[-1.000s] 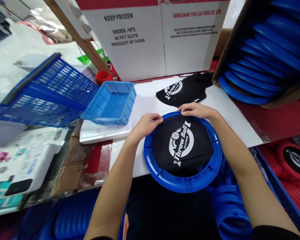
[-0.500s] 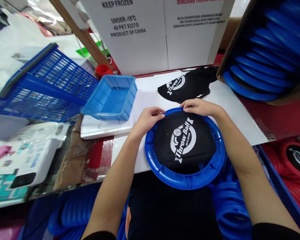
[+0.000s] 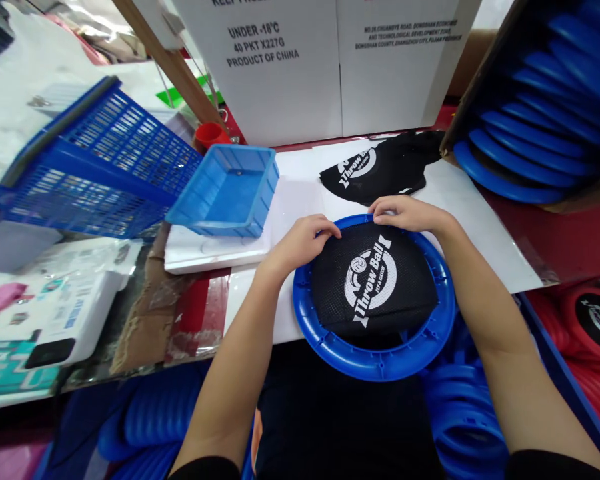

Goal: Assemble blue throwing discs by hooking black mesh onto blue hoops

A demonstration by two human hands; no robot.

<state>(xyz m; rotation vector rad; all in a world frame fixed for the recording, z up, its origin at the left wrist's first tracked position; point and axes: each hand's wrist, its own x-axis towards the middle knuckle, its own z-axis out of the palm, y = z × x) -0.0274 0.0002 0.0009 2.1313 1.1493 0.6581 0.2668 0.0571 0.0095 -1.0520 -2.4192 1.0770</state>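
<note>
Head view, hidden: Because the fingers (image 3: 385, 204) cover part of the far rim of the blue ring (image 3: 380, 367), its joint with the black mesh (image 3: 413, 303) cannot be seen there.
Cut off: the white carton (image 3: 390, 87) loses its upper print at the top edge.
Left grip (image 3: 303, 241): nearly closed, grasping the blue ring at the far left rim; one fingertip touches the mesh.
Right grip (image 3: 410, 213): fingers bent together, grasping the far rim near the middle; the thumb is hard to make out.
Blue ring: at the near edge of the tabletop (image 3: 490, 240), partly beyond it.
Black mesh: white "Throw Ball" print (image 3: 373, 281), slanting; a gap lies along the near rim.
</note>
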